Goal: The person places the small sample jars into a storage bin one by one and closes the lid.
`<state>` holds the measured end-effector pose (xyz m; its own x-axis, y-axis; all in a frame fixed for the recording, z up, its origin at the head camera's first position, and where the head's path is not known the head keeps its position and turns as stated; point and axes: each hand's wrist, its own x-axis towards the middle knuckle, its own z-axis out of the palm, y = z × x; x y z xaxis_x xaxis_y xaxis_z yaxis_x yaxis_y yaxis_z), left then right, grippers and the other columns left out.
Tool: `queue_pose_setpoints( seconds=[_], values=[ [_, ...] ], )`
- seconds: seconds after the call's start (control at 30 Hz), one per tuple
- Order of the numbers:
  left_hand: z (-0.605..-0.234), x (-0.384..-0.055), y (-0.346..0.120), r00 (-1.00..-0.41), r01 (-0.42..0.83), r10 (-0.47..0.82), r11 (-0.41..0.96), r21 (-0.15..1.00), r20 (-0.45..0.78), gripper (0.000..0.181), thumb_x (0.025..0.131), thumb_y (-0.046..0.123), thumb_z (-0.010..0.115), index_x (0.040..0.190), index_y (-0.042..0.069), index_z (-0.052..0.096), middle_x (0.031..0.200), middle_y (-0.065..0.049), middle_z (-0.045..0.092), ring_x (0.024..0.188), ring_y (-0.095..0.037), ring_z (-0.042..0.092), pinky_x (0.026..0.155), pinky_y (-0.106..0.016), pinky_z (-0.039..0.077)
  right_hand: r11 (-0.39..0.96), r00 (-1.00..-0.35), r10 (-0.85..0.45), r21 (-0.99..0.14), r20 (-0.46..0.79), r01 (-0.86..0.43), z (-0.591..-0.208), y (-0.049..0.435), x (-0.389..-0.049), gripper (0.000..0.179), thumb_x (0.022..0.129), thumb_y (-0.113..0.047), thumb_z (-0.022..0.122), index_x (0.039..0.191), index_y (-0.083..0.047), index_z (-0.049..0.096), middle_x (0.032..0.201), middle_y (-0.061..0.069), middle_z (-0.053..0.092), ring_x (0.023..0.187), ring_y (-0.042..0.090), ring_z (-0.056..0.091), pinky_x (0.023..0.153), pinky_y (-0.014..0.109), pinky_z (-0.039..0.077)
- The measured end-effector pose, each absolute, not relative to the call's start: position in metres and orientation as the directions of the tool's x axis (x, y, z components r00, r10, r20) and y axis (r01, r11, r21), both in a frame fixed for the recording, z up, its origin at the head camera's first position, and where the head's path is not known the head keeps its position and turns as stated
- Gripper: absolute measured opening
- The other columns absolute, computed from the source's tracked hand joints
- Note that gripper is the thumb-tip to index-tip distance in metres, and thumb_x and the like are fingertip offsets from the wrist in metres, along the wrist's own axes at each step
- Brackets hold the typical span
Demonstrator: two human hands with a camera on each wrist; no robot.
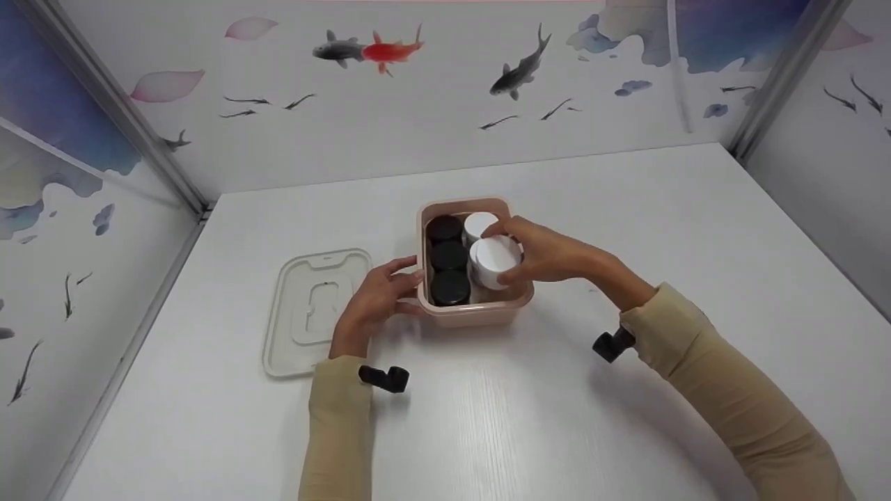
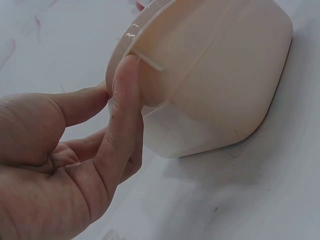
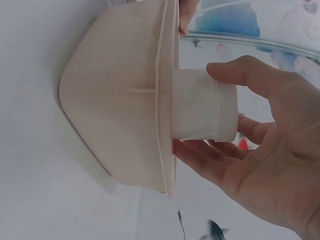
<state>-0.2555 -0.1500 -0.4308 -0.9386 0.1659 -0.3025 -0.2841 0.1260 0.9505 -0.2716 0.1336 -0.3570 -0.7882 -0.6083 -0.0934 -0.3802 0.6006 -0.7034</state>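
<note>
A pink plastic box (image 1: 480, 316) stands on the table. In its left column sit three black-lidded jars (image 1: 450, 256); on the right is a white-lidded jar (image 1: 480, 224) at the back, with another white one partly hidden behind the held jar. My right hand (image 1: 550, 252) grips a white jar (image 1: 499, 259) by its sides, thumb and fingers spread around the lid. In the right wrist view that white jar (image 3: 202, 105) stands out above the box rim, its lower end hidden inside. My left hand (image 2: 75, 150) pinches the box's left rim (image 2: 117, 60), thumb on top and fingertips beneath.
A pale translucent lid (image 1: 282, 327) lies flat on the table left of the box, partly under my left wrist. White panels (image 1: 431, 132) printed with fish enclose the table (image 1: 473, 417) at the back and sides. Each sleeve carries a small black camera mount (image 1: 393, 379).
</note>
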Motion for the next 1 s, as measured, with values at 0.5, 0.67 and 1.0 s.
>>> queue_pose_setpoints(
  seconds=[0.5,0.67,1.0],
  values=[
    [-0.434,-0.256,-0.153,-0.931,-0.292,0.202,0.092,0.952,-0.305,0.054,0.102,0.021,0.060,0.152,0.011,0.042,0.129,-0.020,0.063,0.095,-0.018,0.070,0.073,-0.032,0.063,0.677,-0.711,-0.678,-0.534,-0.185,-0.506,-0.356,0.120,-0.272,0.068,0.080,-0.011,0.079,0.141,-0.001,0.050,0.144,0.017,0.052,0.134,0.031,0.049,0.115,0.049,0.041],
    [-0.433,-0.255,-0.153,-0.934,-0.278,0.203,0.104,0.955,-0.294,0.053,0.102,0.021,0.060,0.151,0.010,0.043,0.128,-0.020,0.065,0.094,-0.019,0.071,0.072,-0.031,0.063,0.685,-0.693,-0.696,-0.461,-0.187,-0.564,-0.359,0.115,-0.273,0.062,0.079,-0.009,0.079,0.136,0.001,0.055,0.136,0.019,0.053,0.123,0.031,0.054,0.108,0.047,0.047],
    [-0.431,-0.254,-0.152,-0.940,-0.258,0.199,0.123,0.958,-0.279,0.051,0.102,0.021,0.060,0.150,0.011,0.045,0.129,-0.020,0.065,0.095,-0.019,0.072,0.074,-0.033,0.064,0.745,-0.716,-0.656,-0.362,-0.241,-0.560,-0.360,0.109,-0.275,0.058,0.078,-0.007,0.084,0.131,-0.003,0.062,0.128,0.021,0.049,0.111,0.030,0.054,0.096,0.044,0.054]
  ],
)
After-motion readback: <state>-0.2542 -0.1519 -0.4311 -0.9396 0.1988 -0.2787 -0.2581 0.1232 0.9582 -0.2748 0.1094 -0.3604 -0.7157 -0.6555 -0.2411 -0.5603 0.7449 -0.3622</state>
